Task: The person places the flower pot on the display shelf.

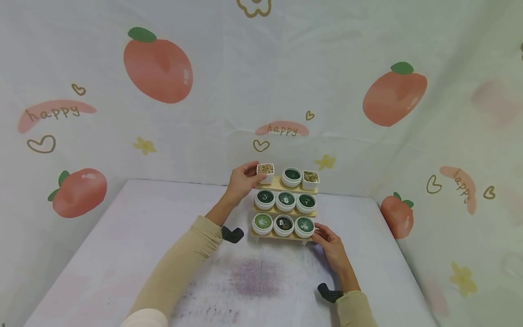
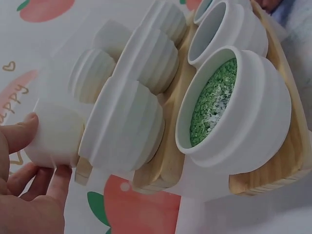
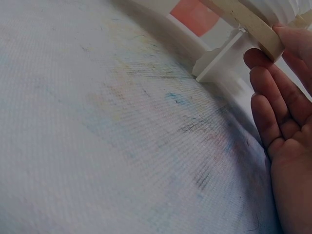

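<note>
My left hand grips a small square white pot by its sides, at the left end of the top tier. In the left wrist view, the thumb lies on one side of it and the fingers support it from below. Tan filling shows in its top. The tiered wooden stand bears rows of white pots. At the front right corner, my right hand pinches the end of the lowest board, thumb above and fingertips under. A round pot with dark green filling stands beside it.
On the top tier are a round pot and another square pot. Several round pots fill the lower tiers, one with bright green flakes. White supports hold the stand on a stained white cloth. A printed fabric wall rises behind.
</note>
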The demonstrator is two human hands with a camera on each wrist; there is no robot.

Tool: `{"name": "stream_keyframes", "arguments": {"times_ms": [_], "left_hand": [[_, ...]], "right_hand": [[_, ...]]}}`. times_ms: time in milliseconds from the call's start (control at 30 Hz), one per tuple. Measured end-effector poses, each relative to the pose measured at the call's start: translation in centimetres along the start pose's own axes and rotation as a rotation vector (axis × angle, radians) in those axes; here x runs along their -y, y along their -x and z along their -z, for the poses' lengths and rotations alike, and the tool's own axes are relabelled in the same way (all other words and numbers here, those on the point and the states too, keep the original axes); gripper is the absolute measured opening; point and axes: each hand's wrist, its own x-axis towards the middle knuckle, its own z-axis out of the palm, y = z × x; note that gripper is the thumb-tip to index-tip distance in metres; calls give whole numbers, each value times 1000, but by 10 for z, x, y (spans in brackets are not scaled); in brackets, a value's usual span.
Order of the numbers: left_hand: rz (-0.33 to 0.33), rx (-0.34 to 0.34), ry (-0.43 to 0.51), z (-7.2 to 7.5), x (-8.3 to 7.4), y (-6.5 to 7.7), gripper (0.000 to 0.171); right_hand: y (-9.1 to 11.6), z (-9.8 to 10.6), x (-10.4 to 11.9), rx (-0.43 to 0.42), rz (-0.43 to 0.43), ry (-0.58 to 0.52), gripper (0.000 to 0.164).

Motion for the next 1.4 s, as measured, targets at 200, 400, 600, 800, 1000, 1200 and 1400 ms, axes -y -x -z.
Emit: {"name": "stream_keyframes", "arguments": {"times_ms": [200, 400, 600, 800, 1000, 1200, 1400], "left_hand": [[-29, 34, -32, -6, 1, 0, 62], [-50, 37, -88, -11, -1, 0, 64], [-48, 33, -78, -11, -2, 2, 64], [-69, 50, -87, -8, -3, 4, 67], [-75, 66, -141, -5, -7, 6, 73], [-109, 42, -231, -1, -14, 9, 69], [-142, 17, -241, 8, -18, 15, 66]], "right_hand": [[1, -1, 0, -3, 8, -9, 46], [0, -3, 1, -7, 14, -5, 47], [-2, -5, 1, 6, 16, -13, 46], [-2, -7, 1, 12, 9, -9, 46], [-1, -5, 5, 6, 22, -2, 46], [-3, -2, 9, 5, 1, 30, 46], [-5, 4, 16, -14, 10, 144, 45]]}}
